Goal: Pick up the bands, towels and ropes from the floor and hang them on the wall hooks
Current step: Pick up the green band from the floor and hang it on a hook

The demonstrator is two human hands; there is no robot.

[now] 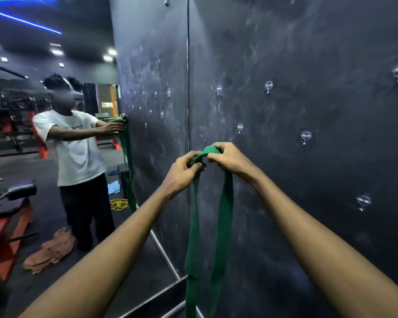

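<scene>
Head view: both hands, left hand (183,172) and right hand (230,158), pinch the green band (223,216) hanging straight down, nearest hook (239,127) just above the right.

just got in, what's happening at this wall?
A person holds the top of a green band in both hands, left hand and right hand, raised in front of a dark wall; its loop hangs down. None of the clear hooks, such as the nearest one, carries anything yet. The mirror on the left shows an orange towel, a blue towel and a yellow rope on the floor.
</scene>
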